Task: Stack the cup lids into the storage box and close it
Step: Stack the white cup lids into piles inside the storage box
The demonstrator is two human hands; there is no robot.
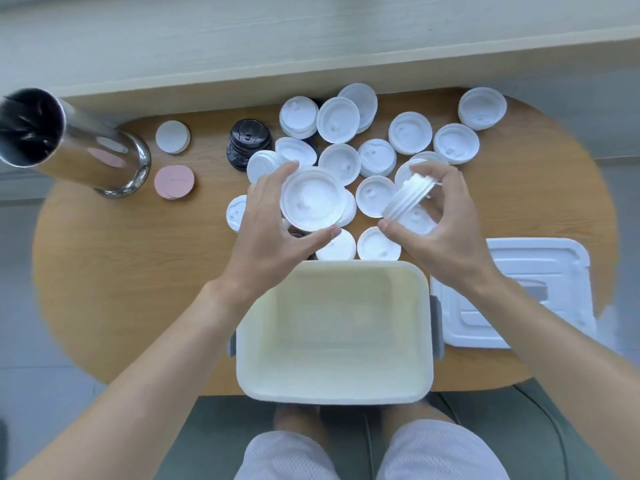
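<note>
Two bare forearms reach forward over an open cream rectangular plastic storage box (334, 386) with grey side clips, which sits at the near edge of a rounded wooden table (121, 289) and holds nothing visible inside. Just right of the box, under the right wrist, lies its white rectangular box lid (540, 268), flat on the table. The left hand (273, 230) holds a round white plastic cup lid (311, 199) face up, thumb at the near rim and fingers curled round the far rim. The right hand (436, 223) grips a short stack of white lids (410, 199) tilted on edge, pinched between the thumb below and the curled fingers above. Beneath and beyond both sets of fingertips, many loose white cup lids (410, 133) lie scattered over the tabletop, some overlapping. Left of the left fingers stands a small pile of black cup lids (248, 142). Further left lie a pink round disc (174, 181) and a white round disc (172, 137), beside a shiny steel cylinder (72, 143).
</note>
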